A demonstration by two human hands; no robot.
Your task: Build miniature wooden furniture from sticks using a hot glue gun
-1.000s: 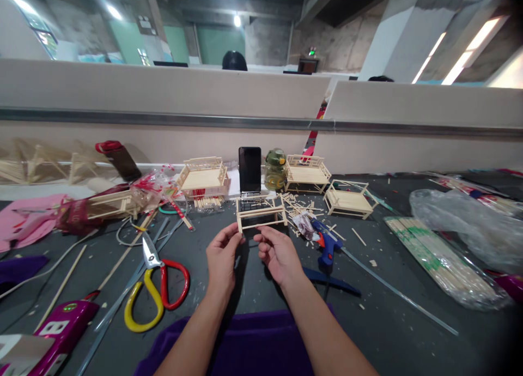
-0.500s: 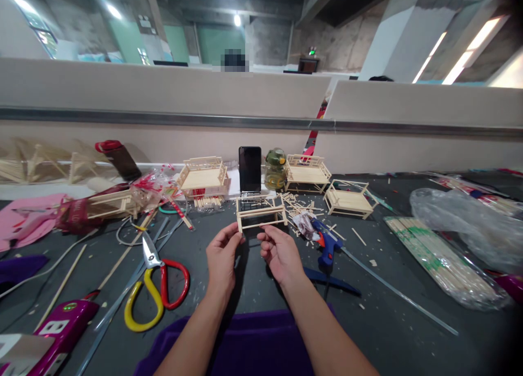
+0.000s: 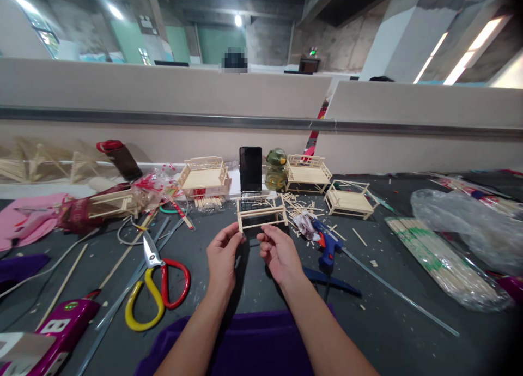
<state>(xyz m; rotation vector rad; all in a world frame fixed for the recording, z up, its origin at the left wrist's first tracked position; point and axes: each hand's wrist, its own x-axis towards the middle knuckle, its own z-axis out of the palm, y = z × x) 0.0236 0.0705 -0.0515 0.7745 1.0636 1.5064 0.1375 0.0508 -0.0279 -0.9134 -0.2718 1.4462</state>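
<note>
A small frame of thin wooden sticks (image 3: 263, 223), shaped like a miniature bench without a seat, is held in front of the phone. My left hand (image 3: 223, 256) pinches its lower left leg between thumb and forefinger. At the front lower rail, my right hand (image 3: 281, 253) is closed, thumb and forefinger together against the stick and the other fingers curled. To the right lie a blue glue gun (image 3: 327, 245) and a heap of short stick pieces (image 3: 304, 206). Scissors (image 3: 153, 278) with one red and one yellow handle lie left of my left hand.
Finished-looking miniature stick benches (image 3: 204, 179) stand at the back on both sides of the phone (image 3: 250, 169) and green-lidded bottle (image 3: 276, 171). A bag of sticks (image 3: 445, 261) lies right, a magenta power strip (image 3: 69, 329) lower left. A purple cloth (image 3: 261, 343) covers the near edge.
</note>
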